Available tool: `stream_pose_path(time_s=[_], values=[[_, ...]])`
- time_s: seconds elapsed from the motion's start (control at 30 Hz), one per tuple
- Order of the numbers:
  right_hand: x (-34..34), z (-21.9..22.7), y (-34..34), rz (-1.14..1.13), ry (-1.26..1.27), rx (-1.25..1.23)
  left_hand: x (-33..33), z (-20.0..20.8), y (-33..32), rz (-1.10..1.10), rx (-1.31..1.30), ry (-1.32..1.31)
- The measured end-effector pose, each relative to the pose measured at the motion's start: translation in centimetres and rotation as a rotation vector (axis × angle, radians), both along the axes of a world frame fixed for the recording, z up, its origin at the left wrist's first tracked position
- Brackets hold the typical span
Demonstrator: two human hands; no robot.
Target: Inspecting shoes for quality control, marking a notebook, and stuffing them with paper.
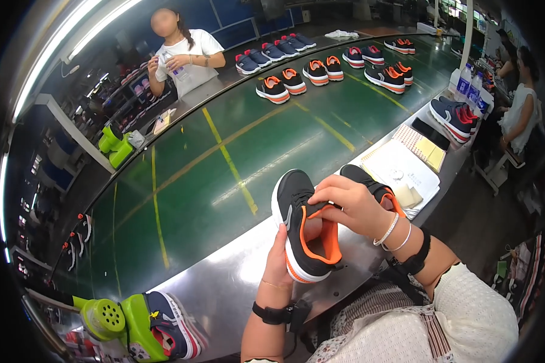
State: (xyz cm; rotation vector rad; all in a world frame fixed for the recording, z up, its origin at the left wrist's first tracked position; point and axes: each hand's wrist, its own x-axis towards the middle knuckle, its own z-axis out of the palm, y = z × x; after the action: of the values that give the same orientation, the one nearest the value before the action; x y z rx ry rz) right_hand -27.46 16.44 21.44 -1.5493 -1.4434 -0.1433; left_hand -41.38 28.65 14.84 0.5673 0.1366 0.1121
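A black sneaker (295, 227) with an orange lining and a white and orange sole is held tilted, toe pointing away, over the metal ledge. My left hand (277, 260) grips it along the left side of its sole. At the shoe's opening, my right hand (351, 206) has its fingers bent around the tongue, thumb partly inside the orange collar. Just behind that hand, partly covered by it, lies a second black sneaker (354, 173) with the same orange lining.
A green conveyor belt (188, 199) carries several pairs of sneakers (272, 89) at its far side. Papers (399, 166) and a phone (430, 134) lie on the right ledge, near bottles (464, 81). A lime-green machine (137, 320) holds a navy shoe. Across the belt stands a co-worker (191, 51).
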Motion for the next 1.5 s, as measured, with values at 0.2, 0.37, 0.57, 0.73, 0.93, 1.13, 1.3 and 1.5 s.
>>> stream_pose_path(time_s=[0.2, 0.37, 0.57, 0.73, 0.93, 1.13, 1.3, 1.5], values=[[-0.2, 1.7, 0.5, -0.147, 0.464, -0.064, 0.2, 0.3, -0.3, -0.111, -0.154, -0.06], [-2.0, 2.9, -0.9, -0.261, -0.077, 0.365, 0.6, -0.1, 0.2, -0.02, -0.168, -0.214], [-4.9, -0.2, -1.6, -0.227, 0.112, -0.257, 0.4, -1.4, 0.4, 0.37, 0.184, -0.102], [-3.8, -3.2, 0.0, -0.21, 0.36, -0.329, 0.2, -1.5, 0.7, 0.521, 0.686, -0.083], [-3.4, -3.5, 0.9, -0.134, 0.42, -0.218, 0.3, -1.8, 0.9, 0.558, 0.701, -0.04], [-4.0, -3.0, -1.5, -0.229, 0.25, -0.132, -1.4, -1.0, 5.6, 0.577, 0.33, -0.163], [-3.3, -3.9, -2.5, -0.186, 0.111, -0.034, -2.2, -0.9, 7.3, 0.627, 0.113, -0.191], [-3.6, -5.2, -2.9, -0.243, 0.097, 0.013, -1.8, -2.0, 7.4, 0.54, -0.051, -0.19]])
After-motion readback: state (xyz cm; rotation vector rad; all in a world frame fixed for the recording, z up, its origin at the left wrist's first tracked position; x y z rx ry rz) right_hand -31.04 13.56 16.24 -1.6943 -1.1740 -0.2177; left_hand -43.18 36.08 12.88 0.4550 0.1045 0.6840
